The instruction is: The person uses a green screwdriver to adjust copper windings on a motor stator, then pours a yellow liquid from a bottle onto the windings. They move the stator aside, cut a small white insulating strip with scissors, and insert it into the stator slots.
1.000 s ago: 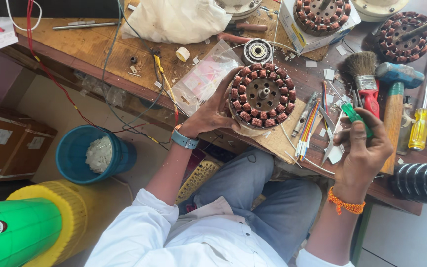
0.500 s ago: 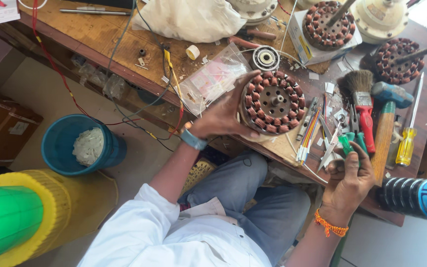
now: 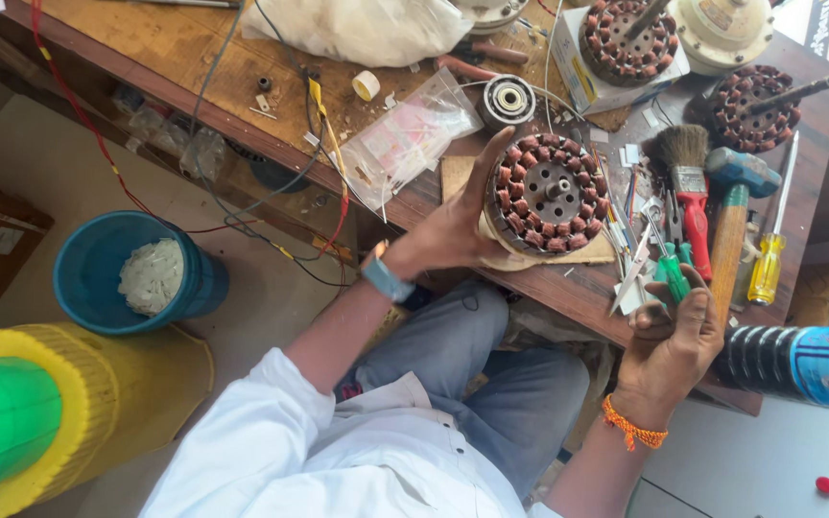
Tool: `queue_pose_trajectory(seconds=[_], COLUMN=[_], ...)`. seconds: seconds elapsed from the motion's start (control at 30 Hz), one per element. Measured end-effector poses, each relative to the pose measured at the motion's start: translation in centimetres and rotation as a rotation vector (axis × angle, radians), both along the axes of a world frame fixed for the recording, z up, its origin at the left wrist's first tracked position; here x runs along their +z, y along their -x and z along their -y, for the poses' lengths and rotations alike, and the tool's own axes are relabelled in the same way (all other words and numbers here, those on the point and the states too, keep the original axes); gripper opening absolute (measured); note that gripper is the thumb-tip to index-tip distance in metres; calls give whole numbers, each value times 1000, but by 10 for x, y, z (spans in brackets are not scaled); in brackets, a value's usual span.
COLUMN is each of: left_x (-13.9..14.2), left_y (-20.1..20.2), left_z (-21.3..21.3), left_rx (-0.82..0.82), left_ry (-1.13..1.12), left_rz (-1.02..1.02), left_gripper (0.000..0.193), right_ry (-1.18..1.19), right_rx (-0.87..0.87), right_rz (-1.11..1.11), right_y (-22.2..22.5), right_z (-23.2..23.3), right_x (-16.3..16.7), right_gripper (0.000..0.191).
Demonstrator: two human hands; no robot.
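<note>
The round motor stator with copper-coloured windings (image 3: 546, 195) lies flat on a scrap of brown cardboard (image 3: 515, 255) at the near edge of the wooden bench (image 3: 155, 48), its centre hole facing up toward the camera. The left hand (image 3: 448, 230) cups it from the left side: the thumb runs up along the outer rim and the fingers (image 3: 487, 251) curl under the lower edge, so the stator is held against the palm rather than merely touched.

The right hand (image 3: 669, 331) sits below and to the right of the stator, near but apart from it, just past the bench edge. Its fingers are closed around a green-handled hand tool (image 3: 669, 273), whose shaft points up and left toward a loose pile of small metal tools (image 3: 630, 254) lying between the hand and the stator. That pile is what lies in the way on a straight line from the tool tip to the windings.

Just right of the pile lie a red-handled paintbrush (image 3: 691, 187), a blue-headed hammer with a wooden handle (image 3: 731, 216) and a yellow-handled screwdriver (image 3: 769, 259), all with their long axes running away from the person. Two more wound stators (image 3: 755, 110) rest farther back. On the floor to the left stands a blue bucket (image 3: 127, 273).
</note>
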State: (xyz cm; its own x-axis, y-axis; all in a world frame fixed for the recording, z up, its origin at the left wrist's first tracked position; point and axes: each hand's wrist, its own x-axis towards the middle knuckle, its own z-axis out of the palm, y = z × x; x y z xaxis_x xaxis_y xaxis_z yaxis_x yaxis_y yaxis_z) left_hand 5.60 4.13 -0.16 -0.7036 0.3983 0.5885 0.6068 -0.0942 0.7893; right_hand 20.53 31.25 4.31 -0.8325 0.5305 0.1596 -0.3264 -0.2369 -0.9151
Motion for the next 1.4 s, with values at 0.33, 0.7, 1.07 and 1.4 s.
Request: queue_pose_trajectory(seconds=[0.33, 0.7, 1.07, 1.4], left_x=[7, -18, 3, 3], left_y=[-39, 18, -43, -44], left_z=[-47, -18, -60, -45], left_rx=[434, 93, 615, 438], left_ry=[-37, 362, 502, 393], left_rz=[203, 47, 22, -8], left_gripper=[117, 52, 70, 54], right_ry=[-69, -115, -509, -1143], right_rx=[-101, -80, -239, -299], right_rz=[-3, -79, 117, 24], right_y=[-2, -3, 2, 22], right_z=[5, 23, 69, 64], right_x=[5, 21, 54, 51], right_gripper=[44, 36, 26, 22])
